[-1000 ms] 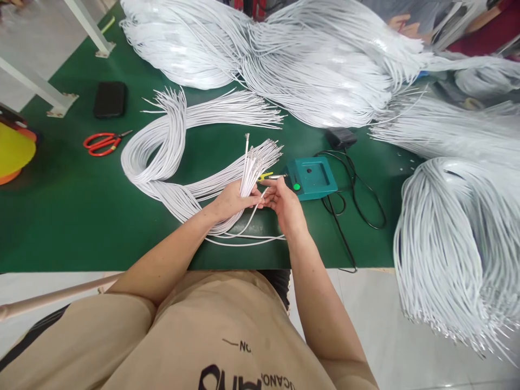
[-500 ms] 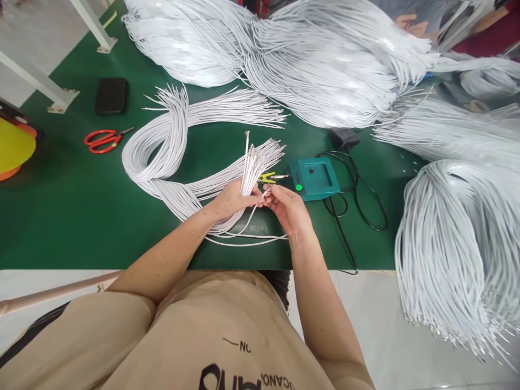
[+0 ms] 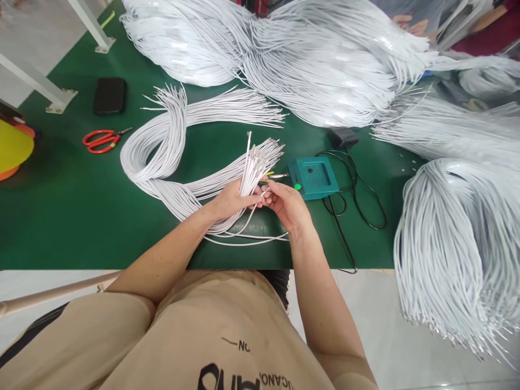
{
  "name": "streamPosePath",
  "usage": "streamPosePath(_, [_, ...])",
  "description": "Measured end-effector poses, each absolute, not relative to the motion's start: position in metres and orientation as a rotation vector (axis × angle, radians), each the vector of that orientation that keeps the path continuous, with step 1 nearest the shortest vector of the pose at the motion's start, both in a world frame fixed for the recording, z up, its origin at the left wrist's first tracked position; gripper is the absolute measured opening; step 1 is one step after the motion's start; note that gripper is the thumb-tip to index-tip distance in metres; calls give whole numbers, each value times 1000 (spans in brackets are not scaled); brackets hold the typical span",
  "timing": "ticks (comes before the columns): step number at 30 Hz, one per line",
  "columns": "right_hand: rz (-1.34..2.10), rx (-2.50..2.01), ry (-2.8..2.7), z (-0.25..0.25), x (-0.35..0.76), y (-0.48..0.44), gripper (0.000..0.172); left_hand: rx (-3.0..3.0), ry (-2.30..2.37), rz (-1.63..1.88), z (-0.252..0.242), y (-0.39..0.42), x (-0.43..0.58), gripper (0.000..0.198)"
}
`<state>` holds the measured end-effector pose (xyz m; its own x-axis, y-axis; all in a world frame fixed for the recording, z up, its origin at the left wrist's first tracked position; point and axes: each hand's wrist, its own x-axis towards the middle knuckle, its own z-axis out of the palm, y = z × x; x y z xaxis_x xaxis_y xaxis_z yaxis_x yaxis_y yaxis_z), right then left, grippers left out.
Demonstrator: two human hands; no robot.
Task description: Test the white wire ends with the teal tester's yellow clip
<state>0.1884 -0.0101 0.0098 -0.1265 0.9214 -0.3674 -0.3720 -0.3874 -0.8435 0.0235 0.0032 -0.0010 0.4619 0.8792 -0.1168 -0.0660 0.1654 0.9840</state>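
My left hand (image 3: pixel 232 199) is closed around a bundle of thin white cables (image 3: pixel 255 163), its stripped ends fanning up and to the right. That bundle loops back over the green table (image 3: pixel 73 206) in a big coil (image 3: pixel 158 151). My right hand (image 3: pixel 289 205) pinches a single white cable (image 3: pixel 260 201) beside the bundle, just in front of a small teal box (image 3: pixel 313 177) with a green light and a metal probe with a yellow clip (image 3: pixel 273 175) on its left side.
Large heaps of white cables (image 3: pixel 317 65) fill the back and a heap (image 3: pixel 455 244) hangs off the right edge. Red scissors (image 3: pixel 101 140) and a black case (image 3: pixel 109 95) lie at the left. Black cords (image 3: pixel 353 184) run from the teal box. Another person's hand (image 3: pixel 408 24) shows at the far right.
My right hand has drawn slightly back from the teal box toward the bundle, still pinching the single cable. The left hand stays put.
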Motion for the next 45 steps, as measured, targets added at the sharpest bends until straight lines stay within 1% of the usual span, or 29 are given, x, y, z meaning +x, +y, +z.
streamPosePath(2, [1748, -1098, -693, 9, 189, -11, 30, 1212, 853, 811, -1, 3, 24, 47])
streamPosePath(7, [1757, -1094, -721, 8, 191, -15, 27, 1220, 874, 813, -3, 4, 24, 22])
streamPosePath(14, [1559, -1236, -824, 14, 191, -18, 22, 1208, 842, 801, -3, 4, 24, 19])
streamPosePath(18, [1513, -1255, -989, 17, 190, -15, 29, 1208, 840, 785, 1, 4, 24, 16])
streamPosePath(19, [1485, -1278, -1059, 17, 190, -14, 28, 1207, 841, 782, 1, 4, 23, 16])
streamPosePath(21, [1391, -1337, -1220, 15, 190, -12, 18, 1185, 850, 782, 2, 4, 23, 16])
streamPosePath(22, [1323, -1364, -1307, 13, 189, -10, 14, 1162, 853, 783, 2, 4, 22, 17])
streamPosePath(24, [1091, -1408, -1525, 10, 189, -9, 15, 1100, 861, 794, 2, 4, 22, 25])
streamPosePath(27, [508, -1386, -1978, 8, 189, -5, 23, 994, 886, 836, 0, 6, 21, 42])
streamPosePath(29, [193, -1329, -2248, 9, 190, 0, 30, 944, 922, 866, -2, 9, 21, 43])
streamPosePath(30, [92, -1321, -2331, 10, 191, 4, 30, 927, 945, 882, -4, 11, 21, 44])
streamPosePath(33, [-79, -1398, -2385, 16, 198, 19, 23, 901, 1011, 940, -9, 16, 21, 46])
streamPosePath(35, [-84, -1478, -2420, 19, 203, 29, 23, 899, 1032, 959, -11, 19, 21, 47])
streamPosePath(38, [10, -1549, -2538, 21, 209, 40, 17, 906, 1057, 962, -12, 20, 22, 47])
streamPosePath(42, [44, -1530, -2576, 21, 213, 46, 20, 929, 1085, 958, -13, 22, 24, 45])
streamPosePath(45, [35, -1529, -2595, 20, 215, 49, 20, 942, 1124, 949, -15, 24, 26, 46])
